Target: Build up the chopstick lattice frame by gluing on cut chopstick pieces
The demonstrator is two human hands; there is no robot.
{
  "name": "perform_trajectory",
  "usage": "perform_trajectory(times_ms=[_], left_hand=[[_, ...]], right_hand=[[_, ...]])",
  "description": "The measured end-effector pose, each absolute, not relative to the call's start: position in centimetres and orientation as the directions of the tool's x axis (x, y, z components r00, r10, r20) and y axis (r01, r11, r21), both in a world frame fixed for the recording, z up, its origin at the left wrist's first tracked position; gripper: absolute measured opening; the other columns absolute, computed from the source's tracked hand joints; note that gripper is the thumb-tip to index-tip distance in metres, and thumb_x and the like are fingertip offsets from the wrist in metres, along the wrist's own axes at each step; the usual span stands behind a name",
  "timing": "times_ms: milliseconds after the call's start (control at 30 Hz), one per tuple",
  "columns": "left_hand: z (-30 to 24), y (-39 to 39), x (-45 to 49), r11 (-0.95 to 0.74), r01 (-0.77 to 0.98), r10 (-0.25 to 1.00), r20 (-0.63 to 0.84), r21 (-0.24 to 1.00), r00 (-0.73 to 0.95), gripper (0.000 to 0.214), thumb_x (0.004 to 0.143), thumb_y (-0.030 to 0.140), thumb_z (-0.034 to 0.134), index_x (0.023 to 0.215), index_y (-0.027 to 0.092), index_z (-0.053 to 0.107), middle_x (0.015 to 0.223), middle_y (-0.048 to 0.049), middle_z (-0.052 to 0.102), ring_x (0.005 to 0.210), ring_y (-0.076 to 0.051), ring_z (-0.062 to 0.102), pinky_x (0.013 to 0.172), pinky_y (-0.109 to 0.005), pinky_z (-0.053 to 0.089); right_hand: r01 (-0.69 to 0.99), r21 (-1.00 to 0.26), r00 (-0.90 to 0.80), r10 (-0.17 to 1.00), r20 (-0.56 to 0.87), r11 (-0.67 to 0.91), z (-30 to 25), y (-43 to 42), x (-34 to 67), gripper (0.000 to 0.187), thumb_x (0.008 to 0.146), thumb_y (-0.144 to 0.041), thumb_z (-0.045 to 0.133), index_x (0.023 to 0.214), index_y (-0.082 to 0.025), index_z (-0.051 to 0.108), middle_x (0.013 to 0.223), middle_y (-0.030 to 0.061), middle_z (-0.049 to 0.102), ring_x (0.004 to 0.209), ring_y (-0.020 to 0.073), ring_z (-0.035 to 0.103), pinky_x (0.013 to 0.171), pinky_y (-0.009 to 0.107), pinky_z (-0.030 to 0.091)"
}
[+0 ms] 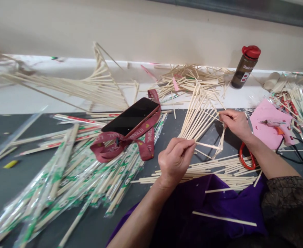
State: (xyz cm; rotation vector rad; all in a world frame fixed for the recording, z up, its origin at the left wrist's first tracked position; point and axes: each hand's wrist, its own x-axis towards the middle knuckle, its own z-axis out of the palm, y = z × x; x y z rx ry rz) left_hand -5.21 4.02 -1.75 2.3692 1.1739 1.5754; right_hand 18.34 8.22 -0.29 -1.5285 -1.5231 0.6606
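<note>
A fan-like frame of wooden chopsticks (196,119) stands tilted over the dark table before me. With thumb and fingers pinched, my left hand (176,156) grips its near left corner, where a stick end shows at the fingertips. My right hand (235,122) pinches the frame's right side, near where several sticks meet. Between the hands, a stick runs from the left fingertips to a lower joint (220,148). Loose chopsticks (218,172) lie just below the frame, and red-handled scissors (247,158) rest under my right forearm.
Paper-wrapped chopsticks (89,179) cover the left of the table. A phone (133,117) with a pink strap lies on them. Behind are another stick structure (84,88), a stick pile (190,79) and a bottle (246,67). A glue gun (280,127) with a cord lies at right.
</note>
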Motion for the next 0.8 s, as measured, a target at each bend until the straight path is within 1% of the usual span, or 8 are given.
perform_trajectory(times_ms=[233,467,533,700,800], left_hand=[[-1.72,4.1,-5.25,-0.711,0.554,0.614,0.766,0.433,0.191,0.012,0.078,0.01,0.071,0.086,0.017,0.065,0.076,-0.0006,0.069,0.069,-0.01,0.067,0.061,-0.015,0.051],[-1.61,4.02,-5.31,-0.691,0.559,0.643,0.743,0.459,0.185,0.009,0.079,0.012,0.069,0.085,0.018,0.065,0.076,-0.0005,0.069,0.067,-0.009,0.066,0.059,-0.016,0.051],[-1.58,4.0,-5.34,-0.688,0.559,0.649,0.738,0.463,0.186,0.009,0.079,0.012,0.069,0.085,0.018,0.065,0.076,-0.0003,0.069,0.067,-0.009,0.065,0.059,-0.016,0.051],[-1.5,4.03,-5.37,-0.691,0.558,0.647,0.737,0.459,0.195,0.01,0.079,0.011,0.07,0.085,0.018,0.065,0.076,-0.0003,0.07,0.068,-0.009,0.066,0.06,-0.016,0.051],[-1.44,4.05,-5.37,-0.689,0.557,0.651,0.733,0.463,0.197,0.01,0.079,0.012,0.069,0.085,0.018,0.065,0.076,-0.0007,0.07,0.067,-0.01,0.066,0.059,-0.016,0.051]], right_hand=[[0.543,-0.83,0.105,0.97,0.219,0.129,-0.53,8.27,18.31,0.02,0.077,-0.021,0.054,0.081,-0.017,0.073,0.071,0.0006,0.07,0.052,0.0095,0.057,0.055,0.022,0.044],[0.453,-0.89,0.137,0.982,0.128,0.053,-0.33,8.32,18.08,0.02,0.076,-0.023,0.057,0.087,-0.017,0.072,0.073,0.0002,0.071,0.048,0.0085,0.056,0.052,0.022,0.044],[0.462,-0.884,0.13,0.982,0.141,0.066,-0.47,8.36,18.14,0.02,0.077,-0.024,0.057,0.088,-0.017,0.072,0.076,0.0005,0.071,0.048,0.0083,0.056,0.052,0.022,0.044],[0.561,-0.81,0.076,0.964,0.255,0.17,-0.89,8.37,18.39,0.021,0.08,-0.023,0.055,0.088,-0.018,0.073,0.083,0.0027,0.071,0.056,0.0099,0.059,0.056,0.023,0.045],[0.543,-0.827,0.081,0.971,0.223,0.145,-0.89,8.47,18.55,0.021,0.082,-0.025,0.054,0.089,-0.019,0.073,0.082,0.0024,0.07,0.055,0.0095,0.057,0.055,0.024,0.045]])
